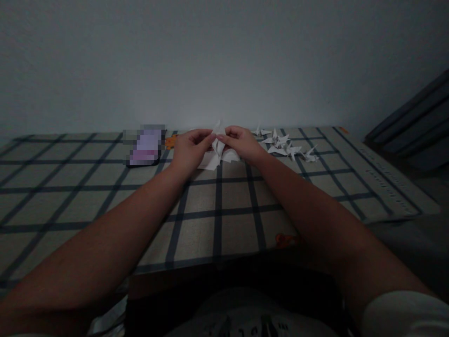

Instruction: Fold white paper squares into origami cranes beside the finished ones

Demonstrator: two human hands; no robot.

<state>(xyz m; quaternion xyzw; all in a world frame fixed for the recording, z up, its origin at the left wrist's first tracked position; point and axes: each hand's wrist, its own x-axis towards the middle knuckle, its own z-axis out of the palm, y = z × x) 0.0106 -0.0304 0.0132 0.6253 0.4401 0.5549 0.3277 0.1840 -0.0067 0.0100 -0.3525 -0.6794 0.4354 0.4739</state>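
Nearest, a pale sleeve (407,313) was at the right forearm, below the near edge of the cloth-covered table (238,234). An orange mark (284,240) showed at that edge.

Toward the far edge, around its middle, white paper (210,161) lay under the hands; whether it joined the piece above could not be told. The left hand (189,150) and right hand (242,142) met there, each thumb and finger pinched narrowly on a folded paper piece (219,146), which was held between them with one point upward. It looked very light and thin, stiffer where layers doubled, and likely to crumple or tear if pulled; the thick creased middle seemed the safer grip, the slim tips the weakest.

Left of the hands, a phone (145,146) lay near the far edge. To their right, toward the far right corner, sat a cluster of small folded paper birds (280,140). Beyond the far edge rose a plain wall (224,61), with dark fabric (417,121) off to the right.
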